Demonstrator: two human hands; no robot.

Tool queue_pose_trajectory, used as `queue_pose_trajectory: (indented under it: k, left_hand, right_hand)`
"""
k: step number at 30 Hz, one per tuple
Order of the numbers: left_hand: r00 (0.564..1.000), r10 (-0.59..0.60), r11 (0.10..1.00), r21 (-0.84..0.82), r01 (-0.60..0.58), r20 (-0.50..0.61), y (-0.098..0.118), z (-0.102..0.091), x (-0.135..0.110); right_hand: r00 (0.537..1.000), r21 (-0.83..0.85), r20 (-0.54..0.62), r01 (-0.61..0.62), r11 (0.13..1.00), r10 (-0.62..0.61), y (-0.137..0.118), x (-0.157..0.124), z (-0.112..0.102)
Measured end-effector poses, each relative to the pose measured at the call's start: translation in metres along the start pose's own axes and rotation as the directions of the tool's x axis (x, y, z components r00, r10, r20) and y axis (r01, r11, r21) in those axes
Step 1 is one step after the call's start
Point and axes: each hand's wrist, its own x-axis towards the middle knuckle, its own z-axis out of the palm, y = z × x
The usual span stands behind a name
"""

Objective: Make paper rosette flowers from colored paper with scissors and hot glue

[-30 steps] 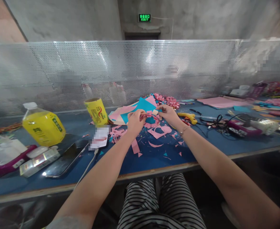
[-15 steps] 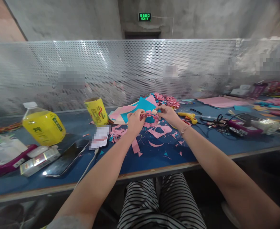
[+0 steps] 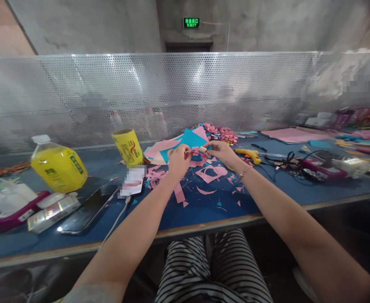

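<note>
Over the middle of the table, my left hand (image 3: pixel 179 159) and my right hand (image 3: pixel 222 152) pinch a small pink cut-paper flower (image 3: pixel 196 152) between them. My left fingers are closed on its left side. The right fingertips grip its right side, by a small pale piece (image 3: pixel 203 149) that I cannot make out clearly. Just below the hands lies a pink paper square with a round hole (image 3: pixel 210 174). Blue paper (image 3: pixel 195 139) and pink sheets spread behind the flower. A pink paper strip (image 3: pixel 179 193) and a curved pink scrap (image 3: pixel 206 192) rest nearer the front edge.
Finished-looking pink and blue paper flowers (image 3: pixel 227 135) are heaped at the back. A yellow glue gun (image 3: pixel 248 155) lies to the right. Leftward stand a yellow tape core (image 3: pixel 128 147) and a bottle of yellow liquid (image 3: pixel 60 168), with a phone (image 3: pixel 85 214) in front. A perforated metal screen (image 3: pixel 178 92) borders the table.
The pink paper flower has shifted and turned slightly between my fingers. Both hands keep nearly the same place, and the things on the table lie as before.
</note>
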Motion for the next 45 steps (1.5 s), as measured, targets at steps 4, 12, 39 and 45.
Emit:
queue_pose_trajectory:
  k: [4,12,39,45]
  left_hand:
    - [1.0,-0.008,1.0,-0.004,0.008,-0.012,-0.002,0.001,0.0]
    - [1.0,0.007,1.0,0.01,-0.007,-0.012,-0.005,0.005,0.001]
    - [0.787,0.57,0.809,0.327,-0.488,-0.237,-0.012,-0.005,-0.003]
    - [0.775,0.591,0.792,0.347,-0.503,-0.225,-0.013,-0.004,-0.004]
  right_hand:
    - [1.0,-0.041,0.004,0.01,0.999,-0.01,-0.005,-0.002,0.001]
    - [0.999,-0.07,0.036,0.035,0.997,-0.033,-0.005,-0.001,0.002]
    - [0.792,-0.573,0.233,0.581,0.579,-0.564,-0.005,-0.008,0.008]
    - [0.827,-0.538,0.199,0.54,0.647,-0.526,-0.002,-0.011,0.01]
